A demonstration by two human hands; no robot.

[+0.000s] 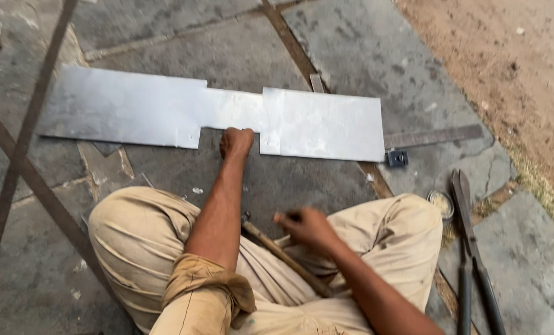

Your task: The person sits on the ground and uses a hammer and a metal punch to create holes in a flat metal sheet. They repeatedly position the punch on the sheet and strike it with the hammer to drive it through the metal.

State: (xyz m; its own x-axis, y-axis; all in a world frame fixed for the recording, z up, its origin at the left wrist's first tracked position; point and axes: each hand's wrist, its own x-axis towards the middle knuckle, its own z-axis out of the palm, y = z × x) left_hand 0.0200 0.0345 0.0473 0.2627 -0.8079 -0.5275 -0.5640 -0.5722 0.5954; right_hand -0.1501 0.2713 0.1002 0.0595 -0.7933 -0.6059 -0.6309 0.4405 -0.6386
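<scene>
Left hand [236, 141] fisted at the near edge of the dull, notched metal sheet [215, 111] on rough stone floor [351, 49], right hand [305, 226] blurred, its grip closed on a wooden hammer handle [286, 257], head hidden.

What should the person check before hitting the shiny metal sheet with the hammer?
1. Left hand braced at the edge of the flat silver notched metal sheet: ok, fist at the notch.
2. Right hand gripping the wooden-handled hammer: ok, though blurred.
3. Hammer head firmly on: cannot tell, mostly hidden by the arm.
4. Sheet lying flat on the grey stone paving: ok.
5. Left fingers out of the striking spot: cannot tell.
6. Long dark metal shears out of the way: ok, lying off to the right.
</scene>
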